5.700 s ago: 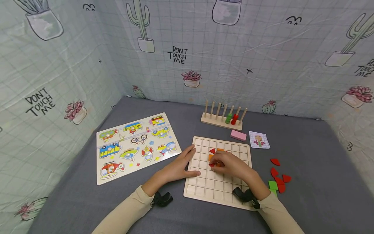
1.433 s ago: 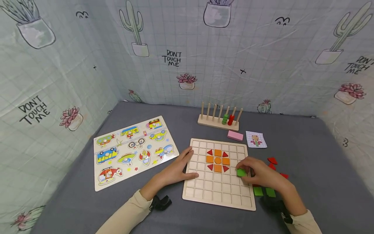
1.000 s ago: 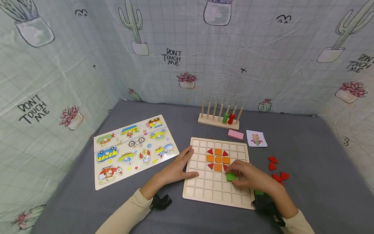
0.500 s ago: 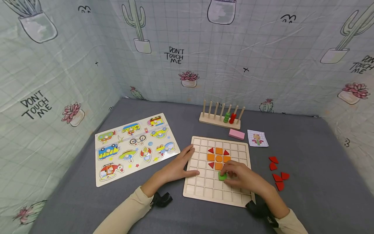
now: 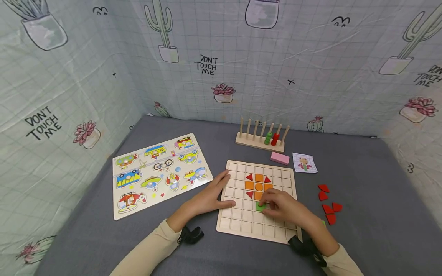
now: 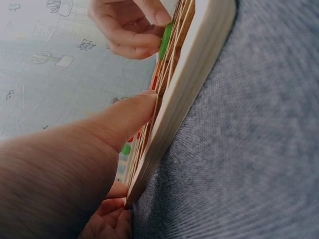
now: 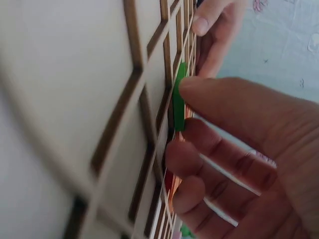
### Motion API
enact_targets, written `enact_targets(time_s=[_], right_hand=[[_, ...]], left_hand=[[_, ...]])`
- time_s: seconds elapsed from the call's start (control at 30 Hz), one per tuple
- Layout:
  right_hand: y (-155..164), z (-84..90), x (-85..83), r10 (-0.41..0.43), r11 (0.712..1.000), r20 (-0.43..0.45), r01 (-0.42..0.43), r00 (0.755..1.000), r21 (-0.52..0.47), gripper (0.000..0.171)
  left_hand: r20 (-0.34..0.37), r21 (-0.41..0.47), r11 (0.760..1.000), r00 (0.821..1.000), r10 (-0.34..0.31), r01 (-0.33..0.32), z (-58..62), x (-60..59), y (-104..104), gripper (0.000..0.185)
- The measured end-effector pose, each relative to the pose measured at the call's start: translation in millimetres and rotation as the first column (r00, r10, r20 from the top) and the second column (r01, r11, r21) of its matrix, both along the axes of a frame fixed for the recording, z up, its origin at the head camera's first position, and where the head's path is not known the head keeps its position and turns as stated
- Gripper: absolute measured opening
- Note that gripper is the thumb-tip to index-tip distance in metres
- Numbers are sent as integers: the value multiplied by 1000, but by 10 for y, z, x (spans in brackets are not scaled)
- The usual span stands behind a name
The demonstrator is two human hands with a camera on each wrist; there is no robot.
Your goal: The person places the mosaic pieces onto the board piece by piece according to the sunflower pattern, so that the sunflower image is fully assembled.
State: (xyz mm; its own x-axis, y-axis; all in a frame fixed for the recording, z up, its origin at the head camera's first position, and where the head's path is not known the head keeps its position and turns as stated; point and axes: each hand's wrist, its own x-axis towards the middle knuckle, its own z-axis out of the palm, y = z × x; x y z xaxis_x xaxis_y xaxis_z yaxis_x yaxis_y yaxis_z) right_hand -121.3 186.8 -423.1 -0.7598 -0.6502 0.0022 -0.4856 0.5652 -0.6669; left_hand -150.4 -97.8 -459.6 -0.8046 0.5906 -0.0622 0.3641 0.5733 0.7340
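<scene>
My right hand (image 5: pixel 284 207) pinches a green square tile (image 5: pixel 260 207) between thumb and fingers, low over the wooden grid board (image 5: pixel 238 226). The tile lies at the cell just below the lowest orange square (image 5: pixel 258 195). In the right wrist view the green tile (image 7: pixel 178 99) sits tilted against the grid strips, my thumb on its edge. My left hand (image 5: pixel 208 197) rests on the board's left side, fingers spread along the edge and thumb on top. Orange squares surround an orange circle (image 5: pixel 259 186), with red triangles (image 5: pixel 249 194) at the corners; the lower right one is hidden.
Several red pieces (image 5: pixel 328 209) lie right of the board, with a green corner (image 5: pixel 324 223) showing beside my right wrist. Behind the board are a pattern card (image 5: pixel 305 163), a pink block (image 5: pixel 279 158) and a peg stand (image 5: pixel 259 142). A vehicle puzzle (image 5: pixel 162 174) lies left.
A red triangle was set down and more of the orange-and-red pattern shows. My right hand has carried the green tile left from the board's right side to below the pattern. The left hand stayed.
</scene>
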Motion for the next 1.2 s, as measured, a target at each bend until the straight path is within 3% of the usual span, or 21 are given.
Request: enact_targets(time_s=[0.27,0.53,0.9,1.2], right_hand=[[-78,4,1,-32,999,4,32,999,29,10],[-51,77,5,-11,996,-30,14,999,87,8],[374,62,-10,-95,995,-43,96,995,25,6],[696,79,-87,-195,977,-76,200,978,68,6]], left_hand=[[1,-3,1000,1000,-4,4,-4,-11,10,94],[-2,-3,1000,1000,-7,7,-5,-16,6,94],[4,0,1000,1000,-9,9,-5,-2,0,94],[12,12,1000,1000,-5,5,-13,-7,-13,93]])
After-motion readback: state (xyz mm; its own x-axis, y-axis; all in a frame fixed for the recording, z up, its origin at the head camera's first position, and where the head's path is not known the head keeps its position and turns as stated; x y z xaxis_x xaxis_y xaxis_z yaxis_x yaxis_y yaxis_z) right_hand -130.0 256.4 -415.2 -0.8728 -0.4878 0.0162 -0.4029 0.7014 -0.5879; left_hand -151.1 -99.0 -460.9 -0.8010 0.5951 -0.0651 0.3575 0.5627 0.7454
